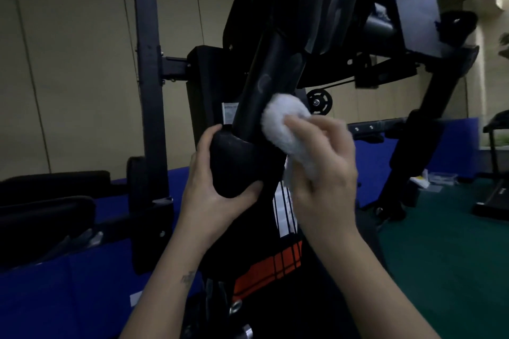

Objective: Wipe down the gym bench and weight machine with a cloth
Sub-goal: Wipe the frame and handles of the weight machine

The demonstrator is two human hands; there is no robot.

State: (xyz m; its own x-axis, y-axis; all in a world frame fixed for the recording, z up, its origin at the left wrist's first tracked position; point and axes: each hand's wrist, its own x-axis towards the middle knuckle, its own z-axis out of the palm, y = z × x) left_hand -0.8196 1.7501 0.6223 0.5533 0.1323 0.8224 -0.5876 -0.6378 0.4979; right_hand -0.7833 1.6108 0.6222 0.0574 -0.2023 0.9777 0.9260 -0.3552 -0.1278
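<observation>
A black weight machine (275,36) fills the middle of the head view, with a thick padded arm (264,85) slanting down toward me. My left hand (206,187) grips the rounded black end pad (231,168) of that arm from below and the left. My right hand (322,170) holds a bunched white cloth (286,124) and presses it against the right side of the padded arm, just above the end pad. An orange and white panel (275,264) of the machine shows below my hands.
A black upright frame post (148,91) stands at the left, with black bench pads (46,201) beside it over blue mats (68,297). A pulley wheel (319,102) sits behind the cloth. A treadmill (493,195) stands on green floor at the far right.
</observation>
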